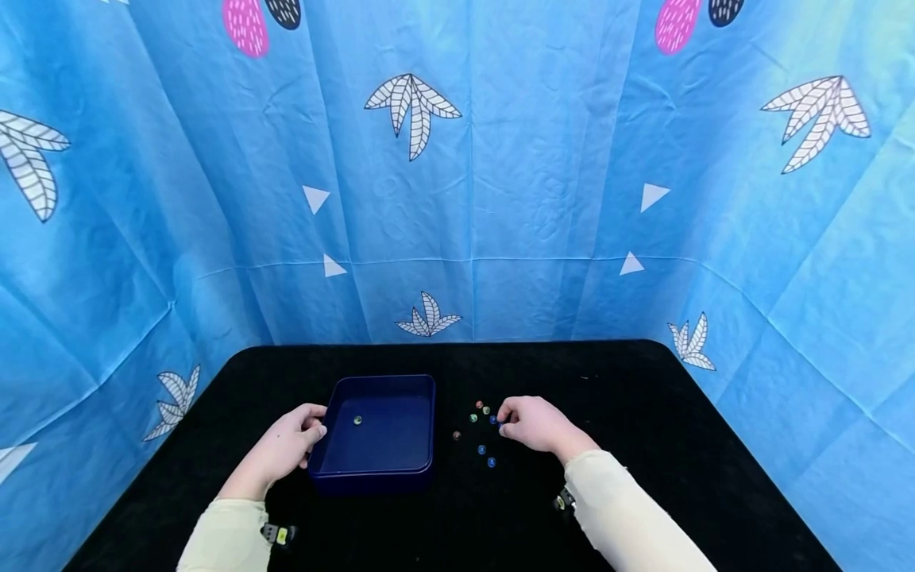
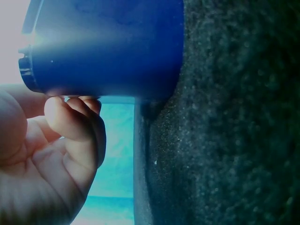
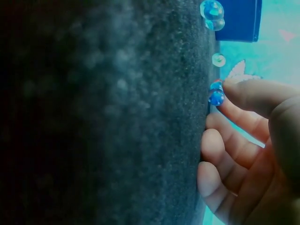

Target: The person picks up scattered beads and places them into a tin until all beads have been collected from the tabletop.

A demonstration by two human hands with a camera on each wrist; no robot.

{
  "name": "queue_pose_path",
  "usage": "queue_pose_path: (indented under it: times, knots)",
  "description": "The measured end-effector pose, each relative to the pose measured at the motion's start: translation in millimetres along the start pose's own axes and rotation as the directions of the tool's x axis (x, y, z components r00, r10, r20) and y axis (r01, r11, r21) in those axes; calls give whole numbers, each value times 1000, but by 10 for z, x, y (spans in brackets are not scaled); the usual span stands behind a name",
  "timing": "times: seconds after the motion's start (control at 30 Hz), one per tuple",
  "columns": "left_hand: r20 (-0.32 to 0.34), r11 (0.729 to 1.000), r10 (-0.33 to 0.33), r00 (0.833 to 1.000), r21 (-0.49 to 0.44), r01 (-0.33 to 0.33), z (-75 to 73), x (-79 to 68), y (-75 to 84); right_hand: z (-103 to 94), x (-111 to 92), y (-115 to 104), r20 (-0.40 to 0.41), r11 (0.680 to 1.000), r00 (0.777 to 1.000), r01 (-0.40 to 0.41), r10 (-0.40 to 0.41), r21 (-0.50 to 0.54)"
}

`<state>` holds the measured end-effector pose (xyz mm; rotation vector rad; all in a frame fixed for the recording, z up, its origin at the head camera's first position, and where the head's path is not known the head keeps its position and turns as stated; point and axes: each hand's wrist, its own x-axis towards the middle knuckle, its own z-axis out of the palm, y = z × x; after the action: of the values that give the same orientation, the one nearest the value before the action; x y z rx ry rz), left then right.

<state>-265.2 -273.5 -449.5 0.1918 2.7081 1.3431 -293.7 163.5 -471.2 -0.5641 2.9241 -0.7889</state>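
Note:
My left hand (image 1: 289,439) rests at the left side of a dark blue rectangular tray (image 1: 375,474). In the left wrist view its bent fingers (image 2: 70,124) touch the outside of the tray wall near the rim. One greenish glass marble (image 1: 358,420) lies inside the tray. To its right, my right hand (image 1: 536,425) is down at the black tabletop, with thumb and index fingertips pinching a blue marble (image 3: 216,97). Its other fingers lie curled against the cloth. Close by sit another blue marble (image 1: 493,419) and a green-yellow marble (image 1: 486,410).
More marbles lie between tray and right hand: a reddish marble (image 1: 480,404), a green marble (image 1: 473,418), a brownish marble (image 1: 457,435) and, nearer me, two blue marbles (image 1: 482,450). A blue patterned curtain (image 1: 500,199) hangs behind and beside the black table (image 1: 686,477).

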Motion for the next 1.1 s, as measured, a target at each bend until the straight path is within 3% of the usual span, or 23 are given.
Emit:
queue_pose_path:
  times: [0.3,0.5,1.1]
  knots:
    - [0,1000,-2,1000,-13,2,5,7,-21,40,23,4,30,999,1000,-6,7,-38]
    - [-5,1000,-3,1000,-20,3,15,12,-33,41,16,41,-3,998,999,35,-35,-45]
    - [-2,1000,1,1000,-11,-1,9,22,-18,-139,-75,-107,-57,988,997,61,-53,140]
